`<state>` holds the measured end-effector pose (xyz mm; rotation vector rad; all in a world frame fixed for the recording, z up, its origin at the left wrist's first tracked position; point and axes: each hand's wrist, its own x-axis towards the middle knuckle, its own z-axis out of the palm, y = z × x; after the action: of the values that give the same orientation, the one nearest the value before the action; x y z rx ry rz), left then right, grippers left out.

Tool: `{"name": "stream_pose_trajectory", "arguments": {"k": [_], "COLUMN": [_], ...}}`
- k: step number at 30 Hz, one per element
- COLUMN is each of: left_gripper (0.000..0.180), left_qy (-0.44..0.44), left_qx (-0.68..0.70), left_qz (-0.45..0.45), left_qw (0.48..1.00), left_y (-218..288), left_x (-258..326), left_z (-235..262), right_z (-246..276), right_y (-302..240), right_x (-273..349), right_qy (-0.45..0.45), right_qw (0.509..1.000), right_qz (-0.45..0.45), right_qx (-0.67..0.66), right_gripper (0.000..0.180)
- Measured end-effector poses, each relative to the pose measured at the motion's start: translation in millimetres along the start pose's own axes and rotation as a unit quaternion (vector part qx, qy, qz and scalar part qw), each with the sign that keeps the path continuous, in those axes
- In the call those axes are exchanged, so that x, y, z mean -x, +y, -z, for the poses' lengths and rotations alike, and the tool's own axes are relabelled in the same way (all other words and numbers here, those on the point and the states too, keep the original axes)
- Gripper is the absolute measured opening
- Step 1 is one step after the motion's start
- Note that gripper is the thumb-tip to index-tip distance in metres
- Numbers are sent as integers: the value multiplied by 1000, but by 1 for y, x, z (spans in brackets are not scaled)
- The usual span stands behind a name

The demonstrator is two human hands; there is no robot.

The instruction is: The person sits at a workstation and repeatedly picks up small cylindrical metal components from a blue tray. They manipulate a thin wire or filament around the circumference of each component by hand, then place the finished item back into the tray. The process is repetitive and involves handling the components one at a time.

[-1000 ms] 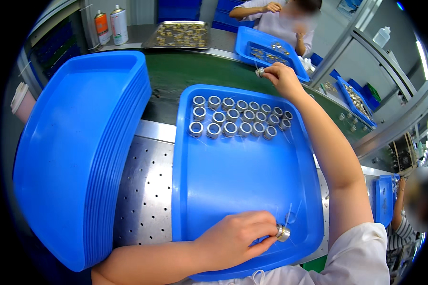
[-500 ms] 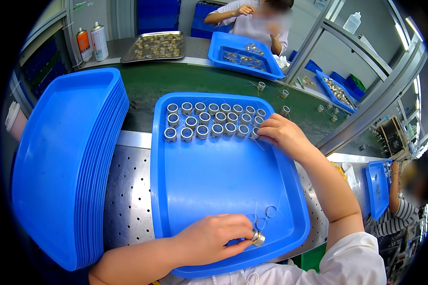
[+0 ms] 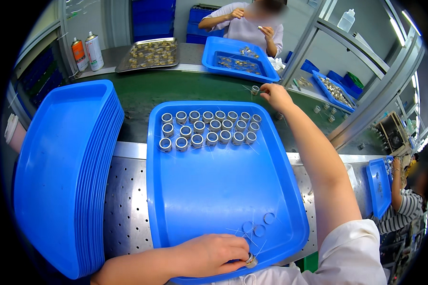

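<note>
My left hand (image 3: 216, 254) is closed on a small metal ring-shaped part (image 3: 252, 261) with thin wires, low over the near edge of a blue tray (image 3: 214, 190). Beside it lie several thin rings (image 3: 269, 218) and fine wires on the tray floor. Stretched out past the tray's far right corner, my right hand (image 3: 277, 96) has its thumb and fingers slightly apart. Its fingertips come close to another wired ring part (image 3: 255, 89) on the green belt. Three rows of similar ring parts (image 3: 212, 138) stand in the tray's far half.
A tall stack of blue trays (image 3: 64, 175) stands at the left. Beyond the green belt (image 3: 142, 90) are a metal tray (image 3: 150, 54), two spray cans (image 3: 94, 51) and a blue tray (image 3: 242, 61) before a co-worker. A metal post (image 3: 366, 99) rises at the right.
My right hand has left the row of ring parts and moved away over the belt. My left hand keeps its ring part and has shifted slightly nearer to me.
</note>
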<state>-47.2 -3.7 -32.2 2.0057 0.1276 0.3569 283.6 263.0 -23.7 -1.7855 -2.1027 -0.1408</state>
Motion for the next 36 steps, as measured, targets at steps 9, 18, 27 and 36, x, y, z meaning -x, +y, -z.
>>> {"name": "stream_pose_trajectory", "arguments": {"k": [9,18,27,36], "left_gripper": [10,10,11,10], "left_qy": [35,36,37,39], "left_qx": [-4,1,-25,-17], "left_qz": [-58,-32,-43,-39], "left_qw": [998,999,998,998], "left_y": [-2,3,6,7], "left_x": [-2,-1,-4,-2], "left_z": [-2,-1,4,0], "right_z": [-8,75,58,66], "right_y": [-2,-52,-65,-7], "right_x": [-12,109,120,88], "right_qy": [54,-55,-74,0], "right_qw": [997,971,952,999], "right_qz": [61,221,280,23], "right_qx": [-6,-66,100,24], "right_gripper": [17,13,7,15]}}
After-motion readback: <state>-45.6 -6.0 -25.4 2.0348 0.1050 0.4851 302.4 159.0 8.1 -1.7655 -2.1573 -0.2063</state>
